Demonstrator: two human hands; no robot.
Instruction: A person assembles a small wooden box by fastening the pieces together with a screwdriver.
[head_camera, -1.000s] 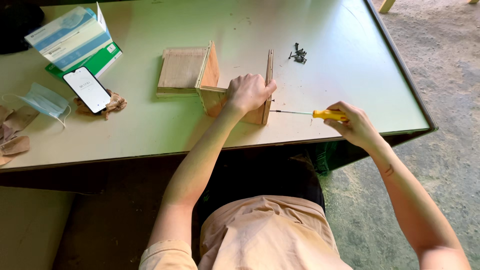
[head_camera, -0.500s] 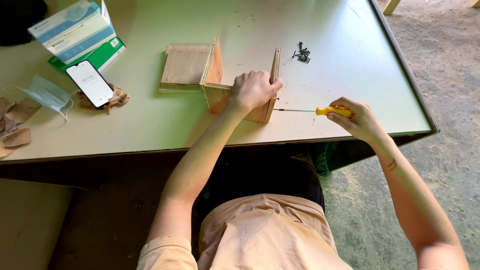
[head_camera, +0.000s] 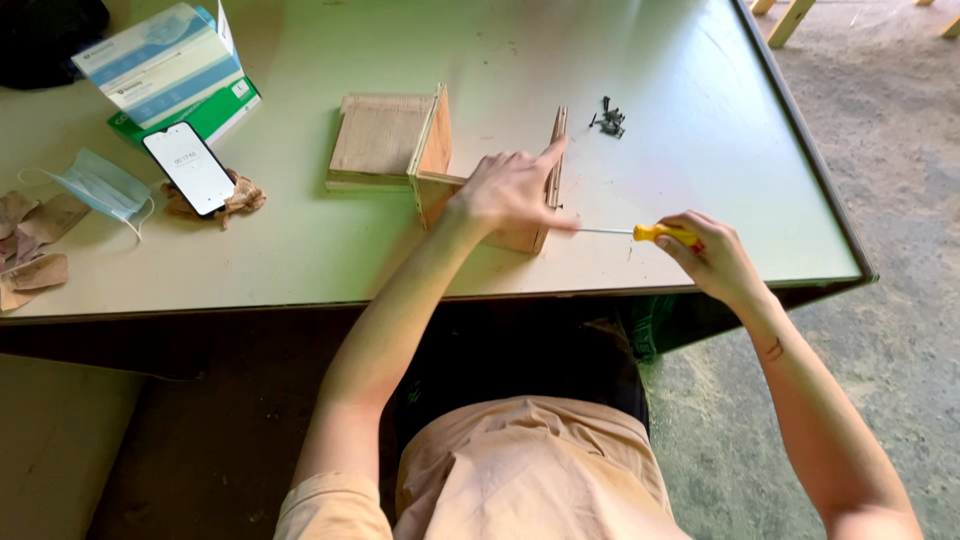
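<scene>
At your far left a white-and-blue carton (head_camera: 165, 62) lies on a flat green box (head_camera: 222, 110). Just below them, a phone (head_camera: 188, 167) shows you its lit white screen.

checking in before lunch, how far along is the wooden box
Done: several plywood panels already stand joined on the table. In hand: the left hand steadies the end panel while the right hand drives the yellow-handled screwdriver into it. Left: a pile of dark screws lies unused.
</scene>
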